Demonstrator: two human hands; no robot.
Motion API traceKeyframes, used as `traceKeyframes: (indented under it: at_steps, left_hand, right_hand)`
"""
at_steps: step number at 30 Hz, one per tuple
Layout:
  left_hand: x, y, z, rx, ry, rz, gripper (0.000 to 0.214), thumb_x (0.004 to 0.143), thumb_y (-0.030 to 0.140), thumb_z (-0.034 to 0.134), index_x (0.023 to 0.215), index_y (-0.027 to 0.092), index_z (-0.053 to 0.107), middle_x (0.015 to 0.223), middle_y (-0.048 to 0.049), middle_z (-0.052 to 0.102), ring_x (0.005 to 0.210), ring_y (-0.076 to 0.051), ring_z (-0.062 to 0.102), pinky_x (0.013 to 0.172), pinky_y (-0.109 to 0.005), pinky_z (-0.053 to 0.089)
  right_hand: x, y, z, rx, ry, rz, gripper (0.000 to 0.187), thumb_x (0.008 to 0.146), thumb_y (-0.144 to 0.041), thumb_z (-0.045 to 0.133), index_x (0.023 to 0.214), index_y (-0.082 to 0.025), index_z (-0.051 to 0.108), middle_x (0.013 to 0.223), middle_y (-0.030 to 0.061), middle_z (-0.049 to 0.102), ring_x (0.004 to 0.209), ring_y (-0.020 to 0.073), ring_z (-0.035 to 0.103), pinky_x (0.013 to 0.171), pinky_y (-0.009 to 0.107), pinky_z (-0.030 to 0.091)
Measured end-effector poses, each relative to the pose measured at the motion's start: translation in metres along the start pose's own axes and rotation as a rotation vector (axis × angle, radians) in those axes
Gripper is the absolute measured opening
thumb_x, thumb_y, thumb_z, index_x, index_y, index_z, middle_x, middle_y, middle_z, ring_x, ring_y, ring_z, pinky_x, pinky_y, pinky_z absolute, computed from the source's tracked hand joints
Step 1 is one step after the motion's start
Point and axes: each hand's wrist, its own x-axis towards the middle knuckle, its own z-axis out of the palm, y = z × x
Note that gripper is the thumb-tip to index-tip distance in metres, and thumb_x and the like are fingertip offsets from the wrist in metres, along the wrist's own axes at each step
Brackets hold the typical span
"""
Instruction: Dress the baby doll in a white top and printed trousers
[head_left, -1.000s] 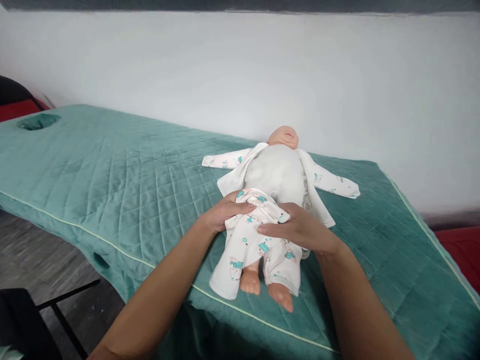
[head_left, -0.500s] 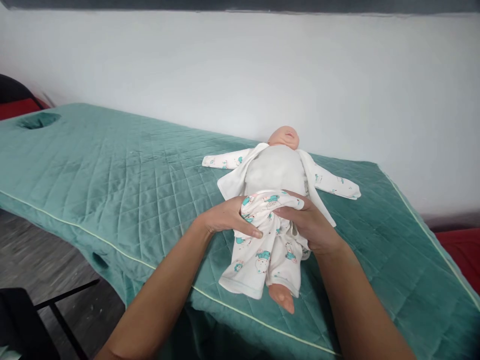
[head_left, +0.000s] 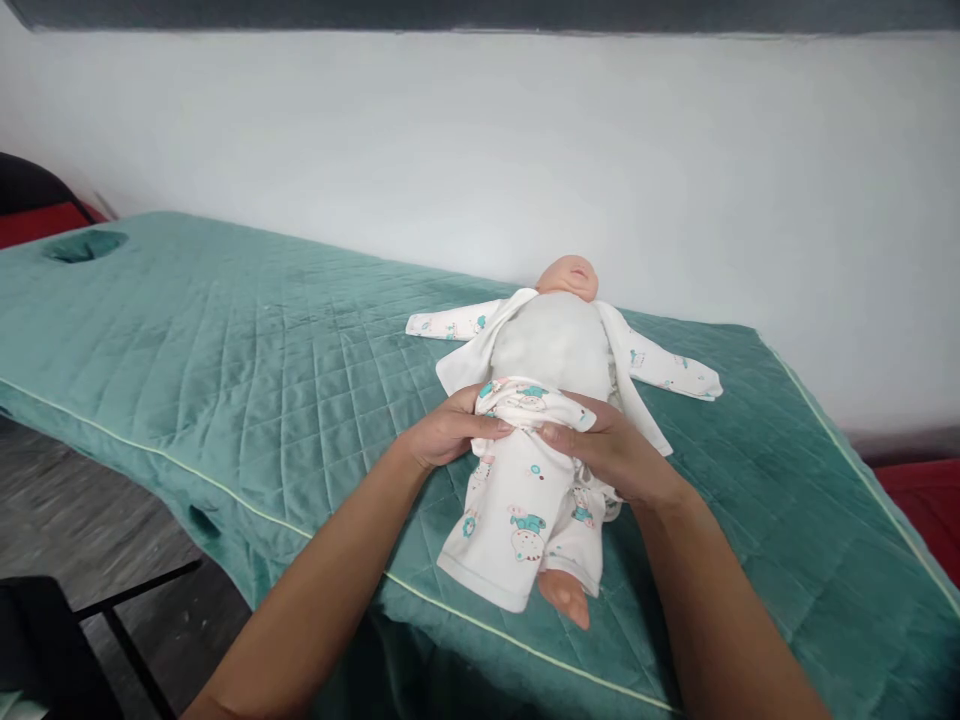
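A baby doll [head_left: 553,335] lies on its back, its head towards the wall and its legs towards me. It wears an open white jacket [head_left: 463,366] with printed sleeves spread wide. White printed trousers [head_left: 525,500] cover its legs, and their upper part is bunched at the hips. My left hand [head_left: 459,425] grips the bunched cloth from the left, thumb on top. From the right, my right hand [head_left: 604,445] pinches the same cloth, its thumb near the left one. One bare foot [head_left: 564,597] sticks out of a trouser leg; the other foot is hidden.
A green quilted cover [head_left: 300,350] lies over the bed, which has a round hole [head_left: 86,245] at its far left. The white wall [head_left: 450,150] stands behind. A black chair [head_left: 52,640] is at the lower left, and something red [head_left: 919,500] shows at the right.
My left thumb has moved up onto the bunched cloth, closer to the right thumb. The trouser leg on the left now lies flatter and straighter. The doll's body stays in place.
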Motion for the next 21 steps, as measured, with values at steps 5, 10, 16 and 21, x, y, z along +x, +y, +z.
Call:
traceKeyframes:
  at_steps: [5,10,16,21]
  left_hand:
    - [-0.008,0.001,0.008,-0.029,0.12,0.054,0.04,0.057,0.025,0.086,0.093,0.011,0.075,0.081,-0.0068,0.074,0.068,-0.018,0.065,0.064,-0.025,0.049]
    - [-0.036,-0.004,0.03,-0.053,0.287,0.077,0.036,0.056,0.022,0.084,0.09,0.014,0.073,0.076,-0.0029,0.07,0.066,-0.016,0.061,0.06,-0.024,0.046]
    - [-0.08,-0.018,0.073,-0.039,0.543,0.018,0.042,0.057,0.027,0.088,0.094,0.019,0.071,0.073,0.0007,0.065,0.06,-0.012,0.053,0.052,-0.021,0.039]
    - [-0.103,-0.022,0.116,-0.088,0.72,-0.05,0.036,0.062,0.039,0.086,0.086,0.021,0.066,0.067,0.0029,0.058,0.055,-0.01,0.047,0.047,-0.021,0.034]
  right_hand:
    - [0.001,-0.003,0.0,-0.287,-0.076,0.023,0.026,0.075,-0.043,0.08,0.084,-0.02,0.072,0.075,-0.0016,0.067,0.068,0.0154,0.056,0.058,0.026,0.04]
    - [0.001,-0.002,-0.001,-0.418,-0.151,-0.044,0.024,0.08,-0.044,0.074,0.077,-0.021,0.07,0.069,-0.0026,0.062,0.064,0.0141,0.05,0.058,0.026,0.037]
    - [0.001,-0.001,-0.004,-0.464,-0.277,-0.171,0.022,0.082,-0.041,0.072,0.076,-0.02,0.066,0.075,-0.0011,0.064,0.072,0.0171,0.056,0.064,0.027,0.042]
    - [0.004,0.008,-0.002,-0.525,-0.33,-0.228,0.017,0.087,-0.029,0.065,0.073,-0.019,0.063,0.072,-0.0013,0.063,0.071,0.0161,0.056,0.063,0.025,0.041]
